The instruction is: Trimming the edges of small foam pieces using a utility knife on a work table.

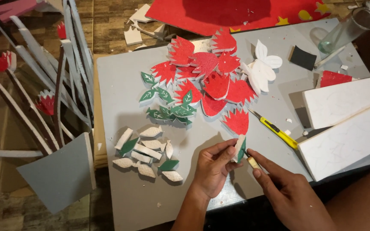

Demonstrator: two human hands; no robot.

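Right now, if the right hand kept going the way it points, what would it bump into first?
Probably the green-and-white foam leaf that the left hand pinches. The right hand points its small tool up-left, with the tip already at the leaf's edge.

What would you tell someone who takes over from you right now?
Left hand holds a green foam leaf upright by its edges. Right hand holds a small tool against the leaf's lower edge.
On the grey board: a pile of red petals, finished-looking green leaves beside it, and a heap of mostly white leaf shapes, two showing green. A yellow knife lies to the right, near white foam blocks.
Done: many petals and some leaves. Left: it seems, the white shapes.
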